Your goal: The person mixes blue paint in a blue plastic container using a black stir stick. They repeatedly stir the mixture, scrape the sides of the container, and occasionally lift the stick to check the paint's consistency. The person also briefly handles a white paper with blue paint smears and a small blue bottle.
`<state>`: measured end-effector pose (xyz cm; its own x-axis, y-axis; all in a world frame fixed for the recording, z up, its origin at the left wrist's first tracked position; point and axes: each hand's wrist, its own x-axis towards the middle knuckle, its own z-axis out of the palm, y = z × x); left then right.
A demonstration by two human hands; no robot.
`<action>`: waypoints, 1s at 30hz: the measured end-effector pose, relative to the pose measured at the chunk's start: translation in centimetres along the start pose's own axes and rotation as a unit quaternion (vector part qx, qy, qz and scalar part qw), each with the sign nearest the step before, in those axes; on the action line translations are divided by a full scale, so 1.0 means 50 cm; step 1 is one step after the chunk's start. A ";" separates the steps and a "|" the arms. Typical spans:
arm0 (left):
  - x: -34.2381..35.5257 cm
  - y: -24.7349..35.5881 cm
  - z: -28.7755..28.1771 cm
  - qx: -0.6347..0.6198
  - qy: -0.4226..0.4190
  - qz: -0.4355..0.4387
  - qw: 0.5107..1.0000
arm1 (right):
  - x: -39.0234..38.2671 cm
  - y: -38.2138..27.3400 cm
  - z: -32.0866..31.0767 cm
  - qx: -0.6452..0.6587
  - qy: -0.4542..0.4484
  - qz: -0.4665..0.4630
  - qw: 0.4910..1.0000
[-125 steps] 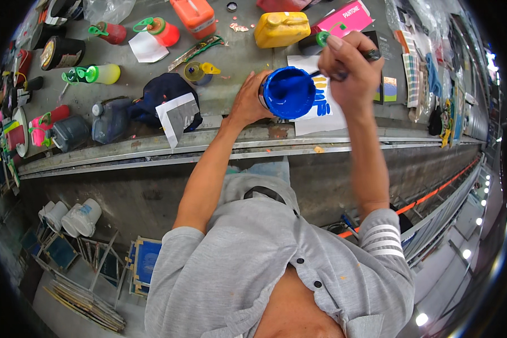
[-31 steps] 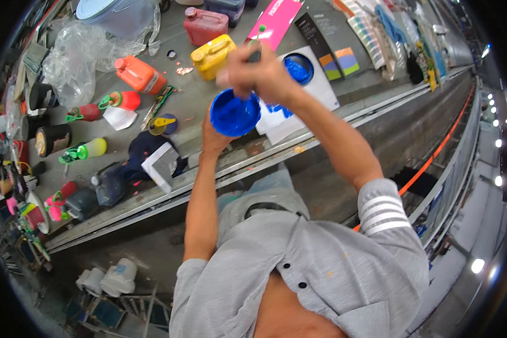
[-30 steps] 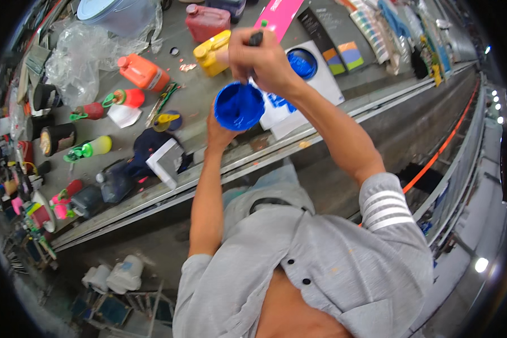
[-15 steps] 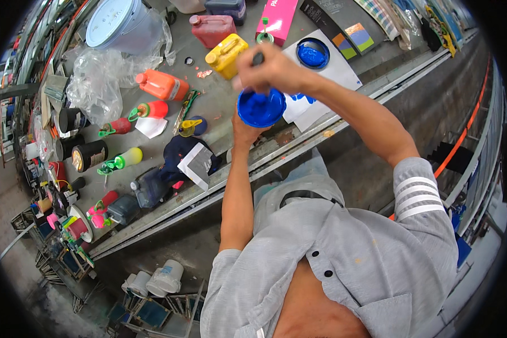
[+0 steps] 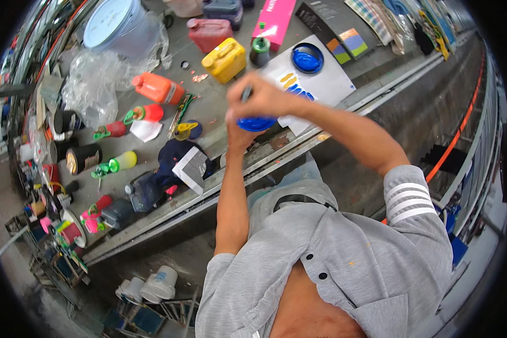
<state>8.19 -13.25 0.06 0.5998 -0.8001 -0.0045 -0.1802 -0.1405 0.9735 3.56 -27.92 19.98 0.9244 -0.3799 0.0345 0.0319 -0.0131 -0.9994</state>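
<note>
My left hand (image 5: pixel 240 138) is closed round the side of a tub of blue paint (image 5: pixel 257 124) at the table's front edge. Above the tub, my right hand (image 5: pixel 260 101) is a little blurred and grips a dark-handled tool (image 5: pixel 246 93); its lower end is hidden, so its kind does not show. My right hand covers most of the tub's mouth. Just beyond, a white sheet (image 5: pixel 337 84) bears ochre and blue paint strokes (image 5: pixel 296 89). On it rests a round dark lid (image 5: pixel 320 65), its inside coated with blue paint.
A yellow jug (image 5: pixel 225 59), a red jug (image 5: pixel 209 35) and a green-topped bottle (image 5: pixel 259 52) stand behind my hands. To the left are an orange jug (image 5: pixel 158 88), several squeeze bottles, a dark cloth (image 5: pixel 172 160) and crumpled clear plastic (image 5: pixel 90 84). A metal rail (image 5: pixel 343 110) edges the table.
My right hand has come lower and nearer over the tub, hiding more of the blue paint. The paint strokes on the sheet now show more fully.
</note>
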 end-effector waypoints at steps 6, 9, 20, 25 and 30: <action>-0.001 -0.035 0.012 0.029 -0.022 -0.014 0.999 | 0.006 0.023 -0.008 0.044 -0.021 0.029 0.998; -0.001 -0.068 0.002 0.048 -0.062 0.014 0.997 | 0.019 0.051 -0.010 0.039 -0.091 0.016 0.995; 0.007 -0.008 -0.007 0.042 -0.087 0.039 0.995 | 0.033 0.067 -0.039 0.120 0.052 0.088 0.987; 0.016 -0.020 -0.006 0.069 -0.103 0.046 0.991 | 0.035 0.068 -0.036 0.103 0.068 0.093 0.988; 0.020 -0.021 -0.005 0.085 -0.085 0.068 0.990 | 0.049 0.076 -0.018 0.087 0.055 0.083 0.991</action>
<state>9.16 -13.75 -0.92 0.4232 -0.9031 0.0725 -0.3878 -0.1083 0.9154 5.60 -29.72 16.25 0.8756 -0.4621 -0.1405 -0.0436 0.2140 -0.9758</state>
